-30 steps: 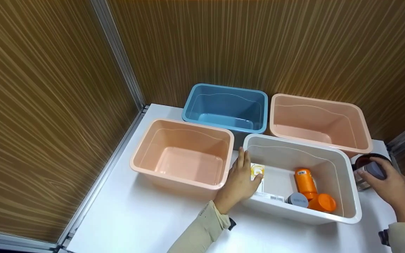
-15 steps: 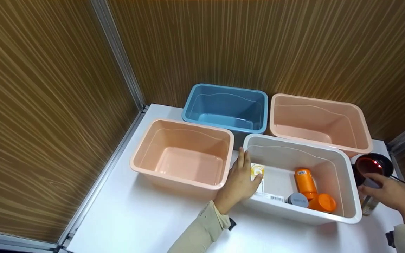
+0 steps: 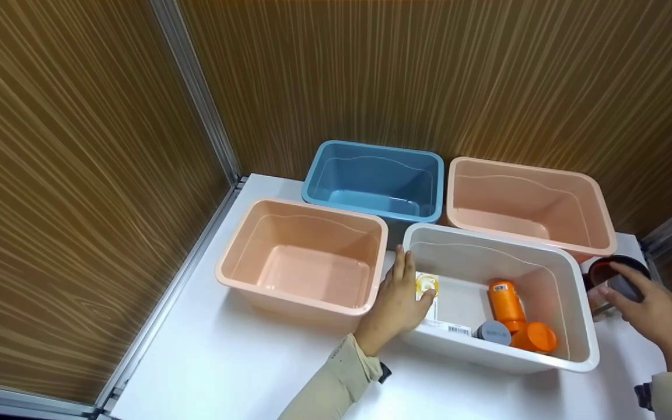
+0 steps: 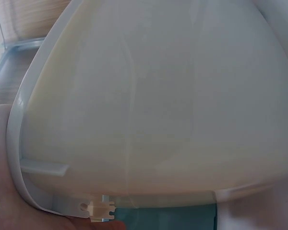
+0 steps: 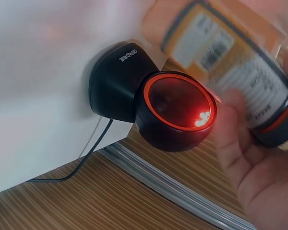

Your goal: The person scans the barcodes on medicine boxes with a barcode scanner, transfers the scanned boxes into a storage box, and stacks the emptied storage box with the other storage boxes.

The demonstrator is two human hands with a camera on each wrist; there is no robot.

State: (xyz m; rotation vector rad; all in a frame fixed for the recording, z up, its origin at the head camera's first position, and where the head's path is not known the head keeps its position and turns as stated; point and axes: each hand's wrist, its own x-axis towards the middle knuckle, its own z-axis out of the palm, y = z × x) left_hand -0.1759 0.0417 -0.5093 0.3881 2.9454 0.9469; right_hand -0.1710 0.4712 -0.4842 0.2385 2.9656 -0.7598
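My left hand [image 3: 397,306] rests over the left rim of the white bin [image 3: 487,233], fingers straight along it and thumb over the inside. The bin's outer wall [image 4: 149,105] fills the left wrist view. Beyond the bin's right end, my right hand [image 3: 660,312] grips a bottle [image 5: 230,62] with a dark grey lid and an orange-and-white label bearing a barcode. Its labelled side lies close to the red-lit window of a black barcode scanner [image 5: 117,81]. Inside the white bin are two orange bottles [image 3: 505,303], a grey-lidded container [image 3: 494,332] and a white box [image 3: 428,284] with yellow print.
A peach bin [image 3: 307,274] stands left of the white one. Behind are a blue bin [image 3: 377,175] and another peach bin [image 3: 528,198]. Wood-patterned panels [image 3: 336,70] enclose the white table [image 3: 196,361]. The scanner's cable [image 5: 81,163] trails over the table edge.
The right hand brought the bottle toward me and tipped it beside the scanner, then moved it back up over the scanner's window. My left hand has stayed on the rim.
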